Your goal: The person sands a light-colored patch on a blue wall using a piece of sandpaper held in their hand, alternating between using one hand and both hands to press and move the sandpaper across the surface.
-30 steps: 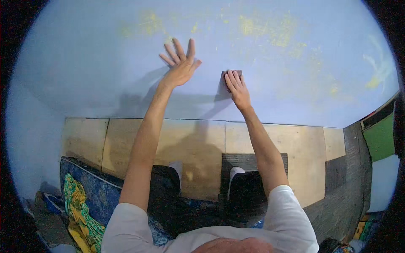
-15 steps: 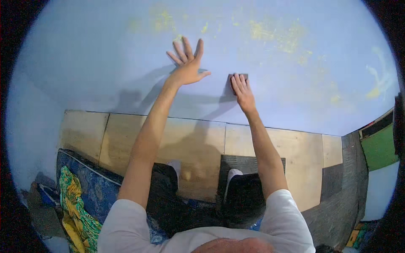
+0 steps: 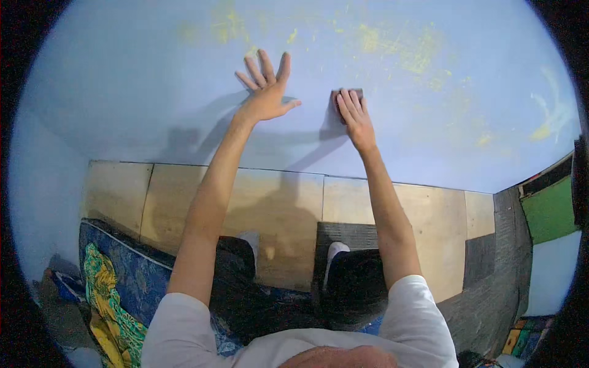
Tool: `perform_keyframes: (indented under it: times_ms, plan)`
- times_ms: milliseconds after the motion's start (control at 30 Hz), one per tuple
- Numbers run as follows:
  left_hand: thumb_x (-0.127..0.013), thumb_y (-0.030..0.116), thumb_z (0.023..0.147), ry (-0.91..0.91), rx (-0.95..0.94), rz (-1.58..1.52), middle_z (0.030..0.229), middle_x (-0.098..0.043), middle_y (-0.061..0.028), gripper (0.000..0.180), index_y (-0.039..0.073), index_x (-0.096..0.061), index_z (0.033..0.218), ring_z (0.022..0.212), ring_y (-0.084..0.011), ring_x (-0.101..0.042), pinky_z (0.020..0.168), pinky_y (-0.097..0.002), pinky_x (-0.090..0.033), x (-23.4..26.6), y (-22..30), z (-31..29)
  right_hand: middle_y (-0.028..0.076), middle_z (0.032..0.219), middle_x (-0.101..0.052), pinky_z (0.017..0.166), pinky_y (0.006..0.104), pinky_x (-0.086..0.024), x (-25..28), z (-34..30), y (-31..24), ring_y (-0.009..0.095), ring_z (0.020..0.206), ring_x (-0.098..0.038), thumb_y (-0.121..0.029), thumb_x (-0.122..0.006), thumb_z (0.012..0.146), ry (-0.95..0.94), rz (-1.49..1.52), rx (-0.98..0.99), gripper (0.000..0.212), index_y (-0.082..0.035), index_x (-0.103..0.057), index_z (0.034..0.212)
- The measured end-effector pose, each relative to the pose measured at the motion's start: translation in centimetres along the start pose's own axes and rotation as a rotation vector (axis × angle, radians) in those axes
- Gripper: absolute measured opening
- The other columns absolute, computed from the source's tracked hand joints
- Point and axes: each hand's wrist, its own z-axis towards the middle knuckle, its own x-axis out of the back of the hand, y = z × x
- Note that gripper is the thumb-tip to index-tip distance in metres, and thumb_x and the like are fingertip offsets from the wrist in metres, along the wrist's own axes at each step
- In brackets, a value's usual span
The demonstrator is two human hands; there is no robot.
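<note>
I stand facing a pale blue wall (image 3: 153, 92) with both arms raised against it. My right hand (image 3: 353, 116) presses a small dark sanding block (image 3: 348, 94) flat to the paint; my fingers (image 3: 345, 105) lie straight and close together over it, pointing toward twelve o'clock, so only the block's top edge and corners show beyond them. I cannot tell how thick the block is, nor whether my thumb hooks its side. Its long axis looks to run from nine to three o'clock, across my fingers.

My left hand (image 3: 265, 92) is wide open with fingers fanned, palm laid on the bare wall, holding nothing. From it the block lies at about three o'clock, near but not touching, so the right hand is the one already on it.

Patches of yellow scuffed paint (image 3: 405, 52) spread from the block toward one and two o'clock, and more sit above my left hand near twelve.

Below, at six o'clock, are tan floor tiles (image 3: 282, 208), my dark trousers, and a blue and yellow patterned mat (image 3: 113, 288) at seven o'clock.
</note>
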Motion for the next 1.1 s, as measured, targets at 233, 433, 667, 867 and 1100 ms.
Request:
perform_keyframes:
  times_ms: [233,433,667,867,1100]
  plan:
    - [-0.077,0.060,0.079,-0.020,0.003,-0.012,0.144,0.035,-0.0484,0.134,0.010,0.020,0.158,0.125,-0.0739,0.035,0.085,-0.0893,0.013,-0.2,0.3,0.7,0.012,0.161,-0.035,0.119,0.0574,-0.028,-2.4,-3.5,-0.4,0.037,0.147,-0.034,0.004,-0.056,0.084,-0.022,0.059,-0.133,0.073,-0.010,-0.039,0.153]
    - [-0.078,0.058,0.079,-0.005,0.000,-0.007,0.144,0.035,-0.0482,0.134,0.012,0.020,0.158,0.126,-0.0725,0.035,0.087,-0.0883,0.014,-0.7,-0.4,0.1,0.011,0.159,-0.038,0.119,0.0535,-0.031,0.5,1.2,0.8,0.034,0.146,-0.037,0.001,-0.054,0.088,0.092,0.009,-0.023,0.065,-0.011,-0.041,0.151]
    - [-0.079,0.056,0.079,-0.049,0.023,-0.035,0.144,0.035,-0.0476,0.134,0.011,0.020,0.158,0.126,-0.0715,0.036,0.087,-0.0877,0.015,-0.4,0.0,0.7,0.012,0.161,-0.034,0.120,0.0575,-0.028,-2.4,-2.2,-0.1,0.037,0.148,-0.032,0.007,-0.052,0.087,0.096,0.055,-0.137,0.068,-0.008,-0.039,0.152]
    - [-0.079,0.055,0.080,-0.052,0.021,-0.040,0.143,0.036,-0.0476,0.134,0.010,0.020,0.157,0.124,-0.0723,0.037,0.087,-0.0879,0.015,-0.1,0.2,0.7,0.015,0.160,-0.035,0.119,0.0581,-0.027,-2.8,-3.0,-0.4,0.038,0.148,-0.033,0.005,-0.051,0.088,0.054,0.066,-0.145,0.065,-0.006,-0.039,0.151]
    - [-0.077,0.057,0.081,-0.003,-0.001,-0.047,0.144,0.037,-0.0465,0.132,0.013,0.021,0.158,0.125,-0.0724,0.037,0.088,-0.0880,0.014,-0.1,-0.3,-0.2,0.011,0.160,-0.036,0.120,0.0560,-0.028,2.8,2.8,0.9,0.035,0.148,-0.033,0.001,-0.054,0.088,0.162,0.026,-0.080,0.066,-0.010,-0.041,0.152]
